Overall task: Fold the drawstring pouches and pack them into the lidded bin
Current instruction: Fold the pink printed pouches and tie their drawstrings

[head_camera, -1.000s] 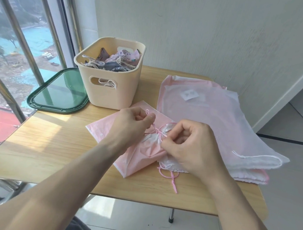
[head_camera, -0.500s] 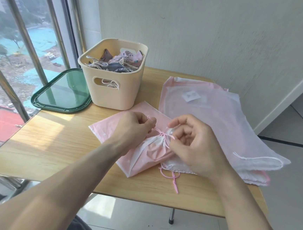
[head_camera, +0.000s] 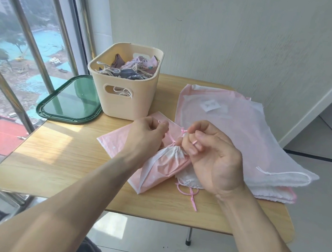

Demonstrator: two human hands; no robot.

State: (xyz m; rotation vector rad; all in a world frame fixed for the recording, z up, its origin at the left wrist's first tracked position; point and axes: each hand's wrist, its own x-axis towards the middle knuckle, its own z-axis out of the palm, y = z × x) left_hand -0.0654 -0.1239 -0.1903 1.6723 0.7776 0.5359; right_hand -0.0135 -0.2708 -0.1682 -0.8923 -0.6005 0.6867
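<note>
A folded pink pouch [head_camera: 163,166] lies at the middle of the wooden table [head_camera: 61,163], its neck gathered by a pink drawstring [head_camera: 173,139]. My left hand [head_camera: 146,138] pinches one end of that cord above the pouch. My right hand [head_camera: 212,156], palm turned up, pinches the other end with curled fingers. A second loop of pink cord [head_camera: 191,192] trails toward the table's front edge. The cream bin [head_camera: 123,100] stands behind, holding several folded pouches with rope cords. Its green lid [head_camera: 71,99] lies flat to the left.
A stack of large pink and white drawstring pouches [head_camera: 240,136] lies flat on the right half of the table, overhanging the right edge. A window with metal bars [head_camera: 26,33] runs along the left. A wall stands close behind the table.
My right hand has turned palm up and lifted, drawing the pink cord tighter. The pouch's neck is more gathered. My left hand has risen slightly with its cord end.
</note>
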